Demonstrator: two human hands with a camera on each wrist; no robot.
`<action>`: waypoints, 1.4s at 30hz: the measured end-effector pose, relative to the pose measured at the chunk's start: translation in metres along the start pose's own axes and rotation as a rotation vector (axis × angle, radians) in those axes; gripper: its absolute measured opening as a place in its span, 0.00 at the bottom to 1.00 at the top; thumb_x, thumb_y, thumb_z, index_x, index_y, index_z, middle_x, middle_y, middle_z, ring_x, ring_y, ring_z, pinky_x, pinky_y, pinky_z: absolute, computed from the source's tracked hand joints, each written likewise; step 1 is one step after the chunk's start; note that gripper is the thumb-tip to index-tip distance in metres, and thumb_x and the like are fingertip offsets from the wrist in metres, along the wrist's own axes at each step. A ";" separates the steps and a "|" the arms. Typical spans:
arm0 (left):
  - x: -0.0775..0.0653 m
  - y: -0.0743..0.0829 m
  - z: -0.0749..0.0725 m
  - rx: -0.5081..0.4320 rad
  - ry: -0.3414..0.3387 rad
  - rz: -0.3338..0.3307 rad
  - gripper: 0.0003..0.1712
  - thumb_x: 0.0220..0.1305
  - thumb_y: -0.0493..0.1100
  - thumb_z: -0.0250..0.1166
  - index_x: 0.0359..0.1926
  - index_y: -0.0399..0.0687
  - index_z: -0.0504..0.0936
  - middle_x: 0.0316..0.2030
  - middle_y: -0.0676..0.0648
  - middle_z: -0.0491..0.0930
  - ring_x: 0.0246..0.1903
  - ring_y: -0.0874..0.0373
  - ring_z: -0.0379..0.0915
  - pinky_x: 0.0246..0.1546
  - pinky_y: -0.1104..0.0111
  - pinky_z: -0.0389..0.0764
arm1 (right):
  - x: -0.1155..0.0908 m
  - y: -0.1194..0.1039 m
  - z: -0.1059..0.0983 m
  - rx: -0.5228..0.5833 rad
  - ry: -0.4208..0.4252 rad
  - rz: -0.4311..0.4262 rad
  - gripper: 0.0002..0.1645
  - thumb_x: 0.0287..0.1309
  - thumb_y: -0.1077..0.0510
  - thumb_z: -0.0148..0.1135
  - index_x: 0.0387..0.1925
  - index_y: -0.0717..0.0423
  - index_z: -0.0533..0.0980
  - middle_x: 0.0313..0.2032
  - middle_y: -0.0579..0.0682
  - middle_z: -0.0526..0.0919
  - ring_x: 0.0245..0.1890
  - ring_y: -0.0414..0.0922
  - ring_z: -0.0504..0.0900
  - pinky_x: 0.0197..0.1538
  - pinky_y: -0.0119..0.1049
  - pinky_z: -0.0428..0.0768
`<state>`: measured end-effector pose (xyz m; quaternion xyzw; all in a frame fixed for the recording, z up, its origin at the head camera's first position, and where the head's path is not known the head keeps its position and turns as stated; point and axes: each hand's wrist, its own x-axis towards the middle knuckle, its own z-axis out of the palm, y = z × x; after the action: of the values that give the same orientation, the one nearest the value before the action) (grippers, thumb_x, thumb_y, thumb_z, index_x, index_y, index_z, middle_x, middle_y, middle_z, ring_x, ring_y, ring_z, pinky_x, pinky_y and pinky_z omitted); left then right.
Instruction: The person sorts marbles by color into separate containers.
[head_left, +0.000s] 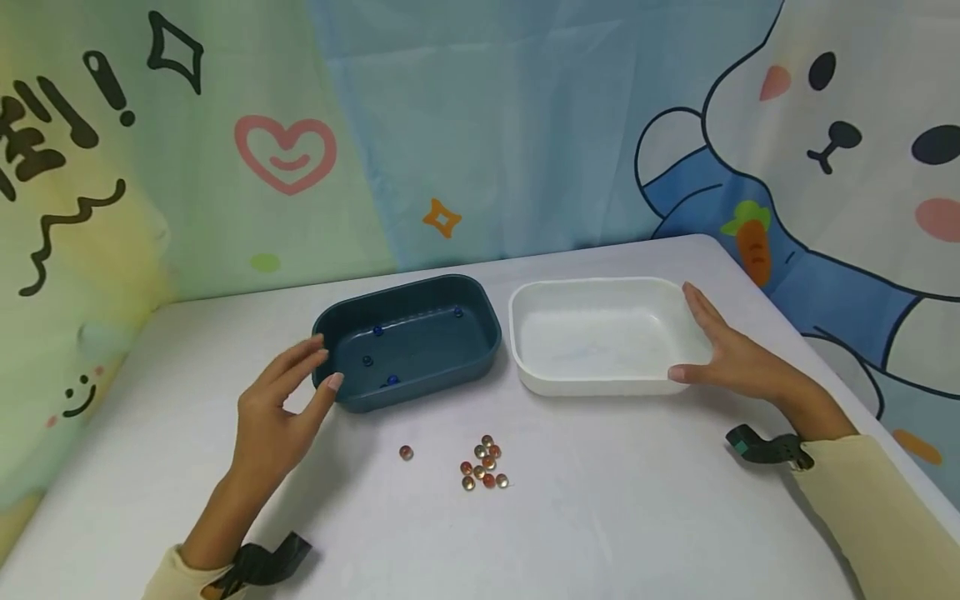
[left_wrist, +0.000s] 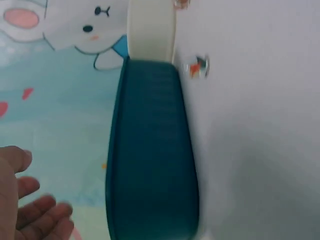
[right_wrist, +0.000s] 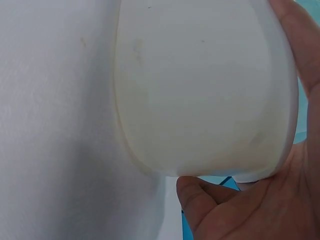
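Note:
My left hand is at the left end of a dark blue tray, fingers loosely bent and spread. In the left wrist view, that hand shows apart from the tray's wall. Several dark blue marbles lie inside this tray. My right hand spans the right end of a white tray, thumb at the front corner and fingers at the back. The right wrist view shows the white tray between thumb and fingers. A cluster of amber and reddish glass marbles lies on the table in front.
One reddish marble lies left of the cluster. Both trays stand side by side on a white-covered table, a narrow gap between them. A printed cloth backdrop hangs behind the table. Dark straps with cameras sit on both wrists.

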<state>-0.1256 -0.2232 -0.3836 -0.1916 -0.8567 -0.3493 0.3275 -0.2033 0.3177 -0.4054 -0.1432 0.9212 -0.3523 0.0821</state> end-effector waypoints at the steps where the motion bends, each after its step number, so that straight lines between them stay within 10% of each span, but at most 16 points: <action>1: -0.001 0.005 -0.001 -0.016 0.003 0.023 0.20 0.51 0.29 0.72 0.47 0.29 0.83 0.53 0.40 0.79 0.52 0.46 0.77 0.56 0.77 0.69 | 0.000 0.000 0.000 0.006 0.002 -0.005 0.75 0.49 0.46 0.73 0.74 0.42 0.23 0.74 0.49 0.21 0.72 0.65 0.31 0.55 0.76 0.50; 6: -0.011 0.022 -0.004 -0.094 -0.059 0.058 0.13 0.49 0.25 0.72 0.38 0.34 0.87 0.38 0.46 0.84 0.36 0.56 0.80 0.45 0.80 0.75 | 0.000 -0.001 0.002 0.017 0.007 -0.013 0.75 0.49 0.46 0.73 0.75 0.43 0.23 0.74 0.49 0.21 0.72 0.66 0.31 0.54 0.77 0.50; 18: -0.039 0.026 0.017 -0.152 -0.562 -0.140 0.15 0.54 0.32 0.72 0.44 0.39 0.85 0.43 0.49 0.83 0.40 0.56 0.80 0.41 0.66 0.82 | 0.000 0.000 0.001 0.003 -0.003 0.011 0.75 0.48 0.47 0.73 0.74 0.42 0.23 0.74 0.49 0.20 0.72 0.67 0.32 0.54 0.77 0.51; 42: -0.037 0.017 0.045 -0.234 -0.726 -0.095 0.17 0.52 0.30 0.73 0.46 0.37 0.85 0.41 0.50 0.80 0.39 0.60 0.78 0.43 0.67 0.80 | 0.001 0.005 0.003 0.019 0.009 -0.008 0.75 0.48 0.48 0.74 0.74 0.37 0.23 0.74 0.49 0.21 0.72 0.66 0.31 0.53 0.78 0.51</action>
<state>-0.1093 -0.1831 -0.4255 -0.2990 -0.8792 -0.3691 -0.0377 -0.2039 0.3189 -0.4109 -0.1447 0.9175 -0.3621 0.0779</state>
